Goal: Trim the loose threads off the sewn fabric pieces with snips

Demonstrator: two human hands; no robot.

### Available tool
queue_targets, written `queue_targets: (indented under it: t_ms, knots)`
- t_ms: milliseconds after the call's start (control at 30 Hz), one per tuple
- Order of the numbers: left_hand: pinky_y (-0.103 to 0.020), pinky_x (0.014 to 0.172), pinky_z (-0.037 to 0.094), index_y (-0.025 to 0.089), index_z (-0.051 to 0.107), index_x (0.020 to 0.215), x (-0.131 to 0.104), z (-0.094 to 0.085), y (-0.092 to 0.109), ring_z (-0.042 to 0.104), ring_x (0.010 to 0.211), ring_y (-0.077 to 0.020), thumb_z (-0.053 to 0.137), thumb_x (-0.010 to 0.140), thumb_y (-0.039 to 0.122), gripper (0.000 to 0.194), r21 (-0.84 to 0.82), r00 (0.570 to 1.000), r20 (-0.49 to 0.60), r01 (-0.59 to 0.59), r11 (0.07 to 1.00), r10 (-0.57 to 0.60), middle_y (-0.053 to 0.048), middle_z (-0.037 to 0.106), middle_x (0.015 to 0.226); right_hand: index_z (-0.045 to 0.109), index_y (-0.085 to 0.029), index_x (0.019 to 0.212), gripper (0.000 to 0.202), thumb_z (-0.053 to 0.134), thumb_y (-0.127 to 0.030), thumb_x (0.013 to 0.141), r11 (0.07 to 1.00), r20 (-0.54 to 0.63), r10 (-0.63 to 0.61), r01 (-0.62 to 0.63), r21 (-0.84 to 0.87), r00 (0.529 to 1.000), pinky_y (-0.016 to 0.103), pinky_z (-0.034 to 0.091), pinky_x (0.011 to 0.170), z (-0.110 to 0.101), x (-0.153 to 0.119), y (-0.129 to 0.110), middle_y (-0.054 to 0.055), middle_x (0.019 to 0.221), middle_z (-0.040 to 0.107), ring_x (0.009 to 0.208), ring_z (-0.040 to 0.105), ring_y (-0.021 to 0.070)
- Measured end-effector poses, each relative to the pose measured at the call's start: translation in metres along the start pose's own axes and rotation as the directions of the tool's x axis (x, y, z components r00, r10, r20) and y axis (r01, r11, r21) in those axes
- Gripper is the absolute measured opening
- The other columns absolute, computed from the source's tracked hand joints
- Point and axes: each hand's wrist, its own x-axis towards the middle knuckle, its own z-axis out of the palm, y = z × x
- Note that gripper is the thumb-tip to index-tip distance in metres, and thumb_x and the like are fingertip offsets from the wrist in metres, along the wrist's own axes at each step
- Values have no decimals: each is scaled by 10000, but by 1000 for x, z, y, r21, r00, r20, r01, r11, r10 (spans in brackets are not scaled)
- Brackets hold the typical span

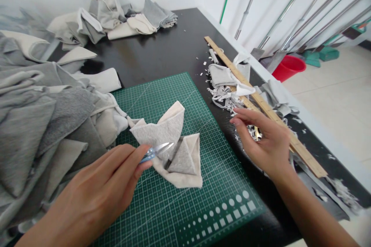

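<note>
My left hand (pixel 107 185) grips small blue-handled snips (pixel 148 156), their silver blades pointing right over a folded light grey fabric piece (pixel 162 135). That piece has cream edges and lies crumpled on the green cutting mat (pixel 162 216). My right hand (pixel 261 139) is held over the mat's right side, near the scraps, with fingers bent and thumb and index finger apart; nothing shows between them.
Grey and cream fabric is heaped at the left (pixel 58 123), with more cloth (pixel 113 11) at the back. Wooden rulers (pixel 261 104) lie among fabric scraps (pixel 223 75) at the right. A red bucket (pixel 290 67) stands on the floor beyond the table (pixel 150 56).
</note>
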Motion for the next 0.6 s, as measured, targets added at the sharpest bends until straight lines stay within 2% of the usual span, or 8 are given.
queue_targets:
  t_ms: [67,200,333,400,533,600]
  knots:
    - [-322,805,521,119,559,1388,2,0,-1,589,826,-167,508,1082,284,351,43,999,36,-16,999,15,-62,619,1001,730,-204,1160,242,702,-145,928,1000,1,2,-2,-3,1000,290,598,747,0,1,0,21,902,777,759,736,168]
    - [-308,723,516,105,592,1301,4,0,-3,574,752,-151,473,1096,298,305,103,997,60,-57,993,51,-43,591,917,733,-201,1146,228,700,-145,928,1000,2,0,0,-6,1000,286,596,750,1,1,0,26,913,780,776,742,171]
    - [-290,679,502,135,604,1263,2,-4,0,567,734,-145,439,1107,277,267,117,998,13,-58,991,57,-49,606,927,732,-201,1159,239,702,-146,928,1000,1,3,-3,-7,1000,283,594,756,0,0,1,27,939,784,780,741,168]
    - [-285,681,505,138,602,1274,2,-5,1,565,727,-141,436,1108,265,266,101,999,-15,-50,994,51,-49,613,932,733,-202,1159,237,700,-149,930,1000,-1,2,-2,-8,1000,285,593,759,0,-1,1,27,933,783,785,743,170]
    - [-324,729,526,106,578,1324,1,-2,-2,591,761,-163,441,1105,318,334,137,997,62,-55,989,47,-58,609,943,728,-199,1164,239,694,-147,933,1000,0,6,-6,-2,1000,283,592,768,0,-1,0,22,917,780,784,739,166]
    - [-342,776,532,119,584,1314,0,-1,-3,607,791,-177,475,1092,303,308,143,997,70,-50,988,41,-53,614,937,728,-200,1165,241,694,-145,933,1000,-1,10,-10,2,1000,281,590,773,-1,-1,1,20,921,779,782,736,162]
